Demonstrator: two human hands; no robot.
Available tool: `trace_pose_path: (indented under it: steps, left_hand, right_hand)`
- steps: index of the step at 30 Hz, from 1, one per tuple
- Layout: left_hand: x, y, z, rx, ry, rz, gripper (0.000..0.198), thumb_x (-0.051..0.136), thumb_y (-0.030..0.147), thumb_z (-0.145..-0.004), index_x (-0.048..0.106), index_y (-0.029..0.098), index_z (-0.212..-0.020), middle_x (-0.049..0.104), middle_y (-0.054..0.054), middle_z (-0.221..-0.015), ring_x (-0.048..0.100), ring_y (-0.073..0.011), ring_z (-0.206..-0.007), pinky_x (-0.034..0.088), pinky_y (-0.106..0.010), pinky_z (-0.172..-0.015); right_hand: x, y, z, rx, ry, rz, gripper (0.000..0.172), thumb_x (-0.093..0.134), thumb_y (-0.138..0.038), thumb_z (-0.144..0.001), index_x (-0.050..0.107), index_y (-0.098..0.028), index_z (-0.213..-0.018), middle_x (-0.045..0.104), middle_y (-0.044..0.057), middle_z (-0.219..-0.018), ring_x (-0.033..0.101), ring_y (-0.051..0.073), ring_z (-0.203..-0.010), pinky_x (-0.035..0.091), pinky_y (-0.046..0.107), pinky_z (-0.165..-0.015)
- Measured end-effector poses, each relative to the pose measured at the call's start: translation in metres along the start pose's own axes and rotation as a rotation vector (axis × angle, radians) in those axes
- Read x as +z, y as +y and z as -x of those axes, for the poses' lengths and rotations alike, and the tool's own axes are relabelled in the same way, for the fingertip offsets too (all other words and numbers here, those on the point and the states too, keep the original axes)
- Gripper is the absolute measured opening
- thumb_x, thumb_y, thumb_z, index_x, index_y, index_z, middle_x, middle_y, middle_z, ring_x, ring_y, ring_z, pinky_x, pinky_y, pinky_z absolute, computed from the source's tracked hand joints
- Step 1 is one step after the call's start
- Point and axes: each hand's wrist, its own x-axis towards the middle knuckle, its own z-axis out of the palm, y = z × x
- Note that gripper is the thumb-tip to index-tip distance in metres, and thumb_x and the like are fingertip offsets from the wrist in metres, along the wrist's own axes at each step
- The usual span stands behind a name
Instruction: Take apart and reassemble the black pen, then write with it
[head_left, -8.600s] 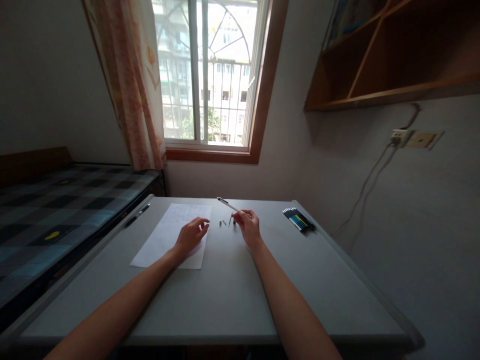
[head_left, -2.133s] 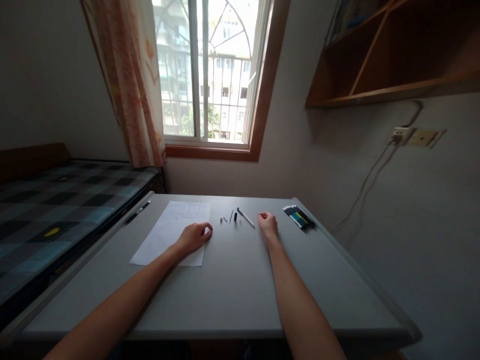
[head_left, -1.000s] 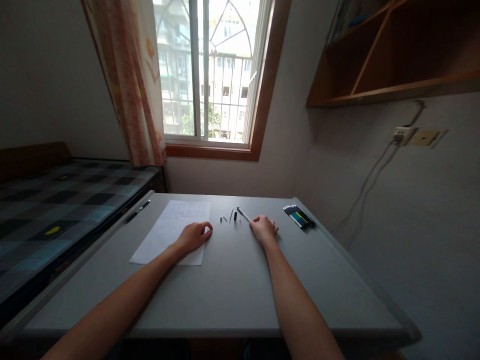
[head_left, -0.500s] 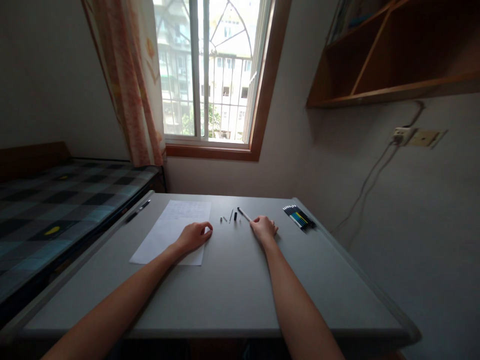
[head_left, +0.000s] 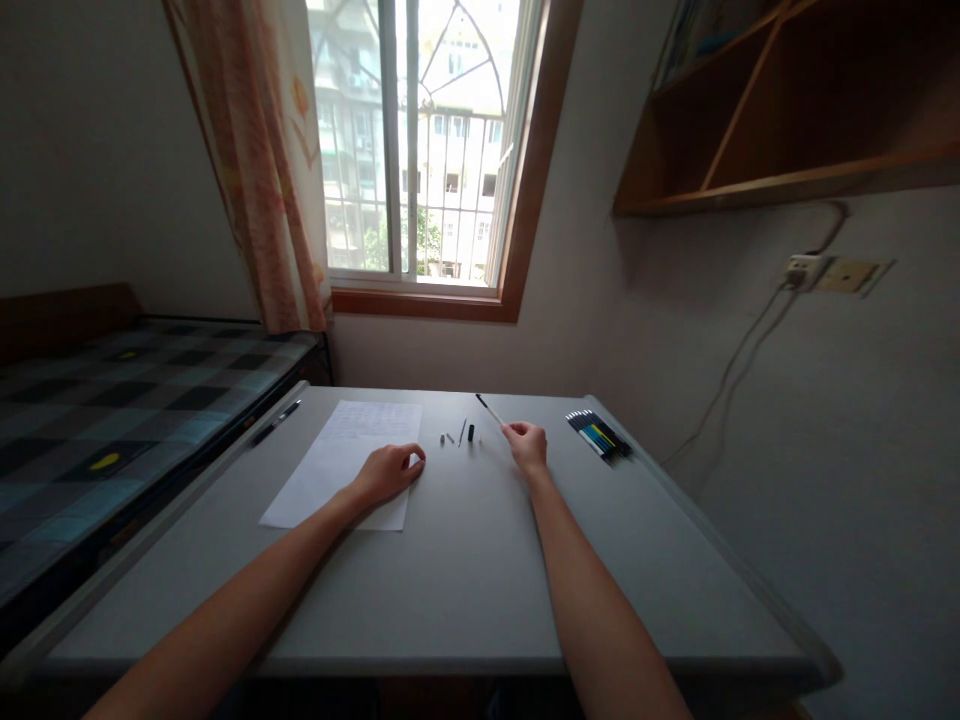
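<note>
My right hand (head_left: 527,445) pinches the near end of a white pen barrel (head_left: 490,410), lifted off the grey desk (head_left: 465,560) and slanting up to the left. Just left of it lie small pen parts: a short black cap (head_left: 471,433), a thin refill (head_left: 462,431) and two tiny pieces (head_left: 445,438). My left hand (head_left: 388,472) rests curled on the right edge of a white sheet of paper (head_left: 341,460), fingers bent, with nothing visible in them.
A pack of pens (head_left: 598,438) lies at the desk's far right. A black pen (head_left: 274,422) sits at the desk's left edge beside a bed with a checked cover (head_left: 97,410). A window, a curtain and a wooden wall shelf are behind.
My right hand closed on the white pen barrel lying on the desk and raised it, tip pointing up-left. The left hand stayed on the paper.
</note>
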Motion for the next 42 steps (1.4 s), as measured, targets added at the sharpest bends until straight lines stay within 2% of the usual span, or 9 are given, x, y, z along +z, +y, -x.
trace_pose_path:
  steps: [4,9,12,16,19,24,27,42]
  left_hand:
    - [-0.002,-0.001,-0.001,0.019,0.023,0.014,0.024,0.044,0.036,-0.082,0.063,0.025,-0.093,0.061,0.002,-0.066,0.056,-0.0131,-0.061,0.038,-0.023,-0.061]
    - [-0.007,0.002,-0.001,-0.024,0.240,0.065,0.033,0.045,0.036,-0.083,0.051,0.024,-0.113,0.062,0.000,-0.088,0.057,-0.0108,-0.062,0.041,-0.023,-0.063]
    - [-0.009,0.003,-0.001,-0.076,0.360,0.094,0.039,0.047,0.037,-0.083,0.045,0.022,-0.119,0.059,-0.002,-0.096,0.056,-0.0096,-0.061,0.043,-0.023,-0.063]
    - [-0.009,-0.001,-0.002,-0.131,0.454,0.088,0.037,0.048,0.041,-0.082,0.049,0.019,-0.112,0.057,-0.003,-0.095,0.056,-0.0098,-0.060,0.043,-0.024,-0.062]
    - [-0.008,-0.003,-0.002,-0.177,0.420,0.049,0.038,0.049,0.048,-0.080,0.055,0.019,-0.104,0.058,-0.003,-0.094,0.056,-0.0104,-0.062,0.041,-0.024,-0.060]
    - [-0.009,-0.003,0.000,-0.267,0.347,-0.045,0.046,0.047,0.061,-0.075,0.061,0.021,-0.094,0.060,-0.003,-0.090,0.058,-0.0156,-0.075,0.037,-0.024,-0.058]
    - [-0.010,0.000,0.001,-0.295,0.322,-0.091,0.051,0.043,0.065,-0.074,0.063,0.020,-0.087,0.060,-0.003,-0.085,0.058,-0.0160,-0.073,0.034,-0.024,-0.055]
    - [-0.013,0.003,0.002,-0.304,0.274,-0.165,0.053,0.040,0.068,-0.074,0.061,0.019,-0.076,0.059,-0.003,-0.083,0.056,-0.0161,-0.069,0.029,-0.023,-0.052]
  right_hand:
    - [0.007,-0.006,0.005,-0.231,0.018,-0.107,0.029,0.056,-0.037,-0.071,0.067,-0.012,-0.078,0.065,0.007,-0.076,0.058,0.017,-0.069,0.043,0.025,-0.066]
    - [0.017,-0.022,0.021,-0.531,-0.054,-0.065,0.021,0.056,-0.034,-0.076,0.066,-0.016,-0.073,0.055,0.003,-0.070,0.052,0.015,-0.070,0.041,0.026,-0.070]
    - [0.022,-0.028,0.028,-0.634,-0.120,-0.046,0.015,0.057,-0.030,-0.077,0.066,-0.018,-0.073,0.052,0.002,-0.070,0.050,0.015,-0.072,0.041,0.028,-0.073]
    - [0.025,-0.030,0.033,-0.702,-0.178,-0.024,0.011,0.059,-0.027,-0.077,0.066,-0.019,-0.072,0.051,0.002,-0.070,0.049,0.016,-0.074,0.040,0.030,-0.073]
    - [0.026,-0.030,0.035,-0.720,-0.197,-0.020,0.011,0.060,-0.027,-0.078,0.066,-0.020,-0.073,0.051,0.002,-0.071,0.048,0.017,-0.074,0.040,0.030,-0.073]
    - [0.030,-0.029,0.036,-0.731,-0.207,-0.034,0.009,0.060,-0.026,-0.078,0.066,-0.021,-0.073,0.051,0.002,-0.071,0.049,0.016,-0.074,0.041,0.030,-0.073]
    - [0.033,-0.029,0.037,-0.736,-0.215,-0.037,0.007,0.062,-0.025,-0.077,0.067,-0.020,-0.074,0.052,0.002,-0.071,0.049,0.016,-0.074,0.041,0.030,-0.073]
    - [0.034,-0.032,0.041,-0.770,-0.223,-0.064,0.007,0.061,-0.026,-0.077,0.067,-0.022,-0.076,0.053,0.002,-0.071,0.049,0.016,-0.075,0.041,0.029,-0.072]
